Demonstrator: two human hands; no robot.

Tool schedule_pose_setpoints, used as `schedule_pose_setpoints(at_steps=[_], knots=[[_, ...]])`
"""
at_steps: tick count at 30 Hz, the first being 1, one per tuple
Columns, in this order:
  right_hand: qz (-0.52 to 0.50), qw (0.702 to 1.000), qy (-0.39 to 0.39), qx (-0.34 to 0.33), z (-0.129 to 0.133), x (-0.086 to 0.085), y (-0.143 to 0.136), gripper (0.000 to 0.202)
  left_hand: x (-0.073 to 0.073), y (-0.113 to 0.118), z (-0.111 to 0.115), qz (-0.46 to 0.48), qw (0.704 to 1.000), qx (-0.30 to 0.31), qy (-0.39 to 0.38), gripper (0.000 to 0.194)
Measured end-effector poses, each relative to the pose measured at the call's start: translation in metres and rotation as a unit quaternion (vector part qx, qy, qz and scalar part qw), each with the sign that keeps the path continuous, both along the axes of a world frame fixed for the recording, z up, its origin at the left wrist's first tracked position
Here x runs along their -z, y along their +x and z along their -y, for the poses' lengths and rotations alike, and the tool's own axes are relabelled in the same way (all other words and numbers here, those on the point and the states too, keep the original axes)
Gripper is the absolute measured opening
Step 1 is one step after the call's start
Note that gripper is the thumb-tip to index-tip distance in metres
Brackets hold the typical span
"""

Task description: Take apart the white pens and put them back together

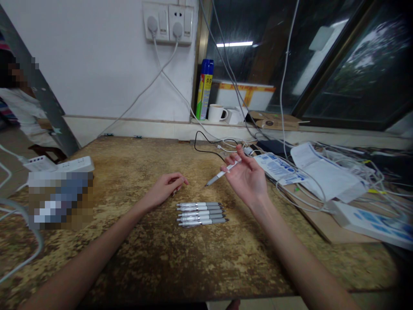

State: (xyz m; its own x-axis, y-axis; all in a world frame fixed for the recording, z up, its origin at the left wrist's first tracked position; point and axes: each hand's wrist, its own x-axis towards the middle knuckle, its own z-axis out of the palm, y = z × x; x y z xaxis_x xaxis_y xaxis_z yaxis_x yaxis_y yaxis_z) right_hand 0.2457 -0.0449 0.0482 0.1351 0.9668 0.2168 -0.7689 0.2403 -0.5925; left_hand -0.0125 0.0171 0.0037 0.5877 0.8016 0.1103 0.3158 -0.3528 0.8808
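Note:
A white and grey pen (219,174) is held in my right hand (248,176), which is turned palm up above the table. The pen slants, its grey tip pointing down and to the left. On the worn wooden table, several similar pens (201,214) lie side by side in a row, clear parts to the left and grey ends to the right. My left hand (166,188) rests just behind and to the left of that row, fingers loosely curled. Its fingertips partly hide one another, and I see nothing held there.
White cables, a printed plastic packet (280,168) and a white box (371,224) crowd the right side. A power strip (75,164) lies at the left. A spray can (204,89) and a mug (217,113) stand on the sill. A person (24,112) is at far left.

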Motion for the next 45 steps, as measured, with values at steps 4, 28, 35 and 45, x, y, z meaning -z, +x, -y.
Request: schedule_pose_setpoints(at_steps=[4, 28, 35, 45], knots=[[-0.011, 1.000, 0.008, 0.005, -0.001, 0.000, 0.001, 0.017, 0.002, 0.000, -0.001, 0.001, 1.000, 0.005, 0.004, 0.040], [0.001, 1.000, -0.001, -0.008, 0.001, -0.001, 0.000, 0.022, -0.002, 0.001, 0.002, -0.006, 1.000, 0.000, -0.005, 0.039], [0.012, 1.000, 0.007, -0.008, 0.000, -0.003, -0.004, 0.023, -0.001, 0.001, 0.002, -0.003, 1.000, 0.005, -0.003, 0.041], [0.398, 0.915, 0.036, 0.062, -0.009, 0.028, -0.015, 0.029, -0.004, 0.006, 0.008, 0.085, 0.995, 0.028, -0.037, 0.039]])
